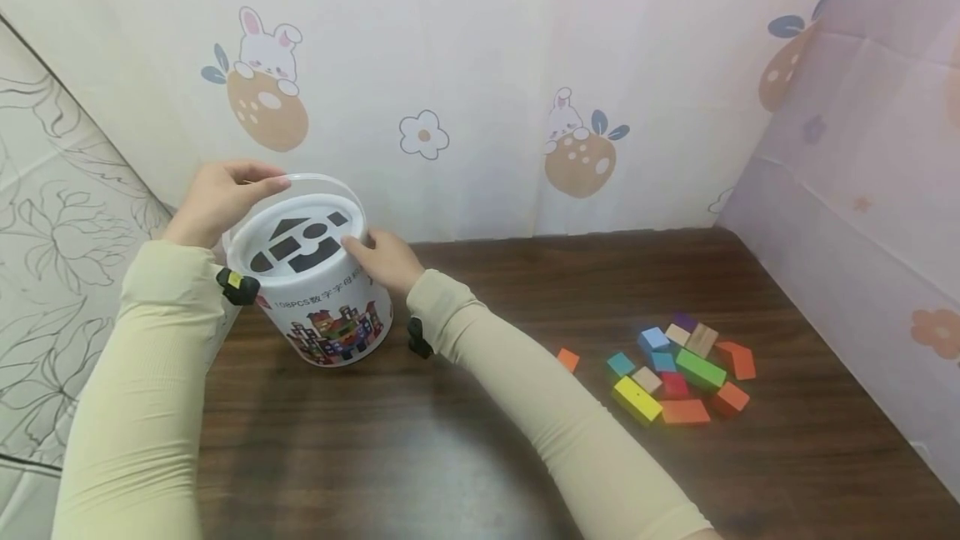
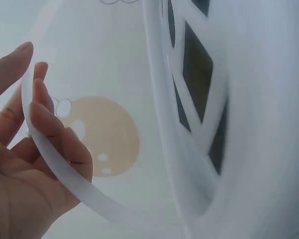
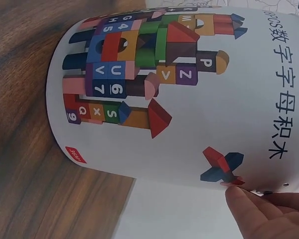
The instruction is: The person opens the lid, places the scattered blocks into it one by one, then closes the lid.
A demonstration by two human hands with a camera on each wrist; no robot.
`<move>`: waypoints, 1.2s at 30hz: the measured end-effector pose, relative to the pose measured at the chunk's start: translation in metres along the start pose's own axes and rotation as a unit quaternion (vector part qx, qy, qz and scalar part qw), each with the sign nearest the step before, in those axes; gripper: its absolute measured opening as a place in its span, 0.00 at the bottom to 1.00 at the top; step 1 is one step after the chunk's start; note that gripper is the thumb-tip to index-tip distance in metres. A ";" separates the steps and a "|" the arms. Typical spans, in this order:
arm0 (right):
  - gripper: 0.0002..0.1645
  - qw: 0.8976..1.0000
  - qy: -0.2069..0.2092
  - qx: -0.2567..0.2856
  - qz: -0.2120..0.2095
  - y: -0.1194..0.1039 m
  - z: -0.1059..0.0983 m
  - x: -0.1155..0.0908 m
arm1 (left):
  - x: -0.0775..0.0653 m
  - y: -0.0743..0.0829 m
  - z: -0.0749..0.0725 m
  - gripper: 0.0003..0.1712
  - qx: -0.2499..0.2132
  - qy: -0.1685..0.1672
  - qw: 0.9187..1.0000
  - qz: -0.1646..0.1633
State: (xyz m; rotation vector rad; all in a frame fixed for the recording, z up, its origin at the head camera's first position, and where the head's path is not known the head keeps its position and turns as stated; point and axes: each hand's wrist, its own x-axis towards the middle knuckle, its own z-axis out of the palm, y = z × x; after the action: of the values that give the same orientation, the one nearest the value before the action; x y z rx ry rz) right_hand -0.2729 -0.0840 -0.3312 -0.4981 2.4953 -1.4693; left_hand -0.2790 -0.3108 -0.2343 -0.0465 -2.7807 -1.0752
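A white toy-block bucket point(image 1: 330, 327) stands on the table at the left, its side printed with a picture of colourful blocks. Its white lid point(image 1: 262, 232) has dark shaped cutouts. My left hand point(image 1: 221, 194) holds the raised clear handle point(image 2: 65, 172); in the left wrist view the thumb and fingers point(image 2: 47, 122) lie on either side of it. My right hand point(image 1: 386, 261) grips the bucket's right side at the rim, thumb on the lid's edge. In the right wrist view only some fingertips point(image 3: 239, 201) show against the printed wall; the others are hidden.
Several wooden blocks lie in a loose cluster at the right of the brown table point(image 1: 480, 457), among them a green block point(image 1: 700, 367) and a yellow block point(image 1: 637, 400). One orange block point(image 1: 567, 359) sits apart, near my right sleeve. A patterned curtain point(image 1: 480, 40) hangs behind.
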 end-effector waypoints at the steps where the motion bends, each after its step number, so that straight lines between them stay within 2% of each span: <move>1: 0.36 1.000 0.001 -0.001 0.000 0.000 0.000 0.000 | 0.000 0.002 0.000 0.26 0.005 -0.004 1.000 0.005; 8: 0.37 1.000 0.010 0.002 0.001 0.002 0.002 0.000 | 0.000 0.013 -0.003 0.30 0.035 -0.022 0.999 0.027; 14: 0.37 1.000 0.019 0.023 0.003 0.004 0.000 -0.007 | -0.006 0.024 0.000 0.23 0.002 -0.019 0.999 0.028; 18: 0.38 0.998 0.030 0.046 -0.002 0.008 -0.009 -0.013 | -0.012 0.037 0.006 0.21 -0.016 -0.005 0.999 0.047; 27: 0.40 0.992 0.068 0.103 -0.020 0.007 -0.049 -0.029 | -0.022 0.074 0.018 0.17 -0.064 0.029 0.994 0.082; 33: 0.34 0.990 0.074 0.109 -0.043 0.008 -0.085 -0.049 | -0.029 0.104 0.040 0.12 -0.128 0.070 0.982 0.124; 36: 0.33 0.990 0.076 0.105 -0.055 0.014 -0.100 -0.063 | -0.034 0.118 0.053 0.11 -0.140 0.070 0.977 0.147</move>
State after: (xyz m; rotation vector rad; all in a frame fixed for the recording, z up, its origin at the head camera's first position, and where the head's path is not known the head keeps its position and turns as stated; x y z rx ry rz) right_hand -0.2513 0.0273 -0.2952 -0.5085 2.4186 -1.8527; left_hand -0.2430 -0.1867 -0.1998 -0.3862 -2.3832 -1.3185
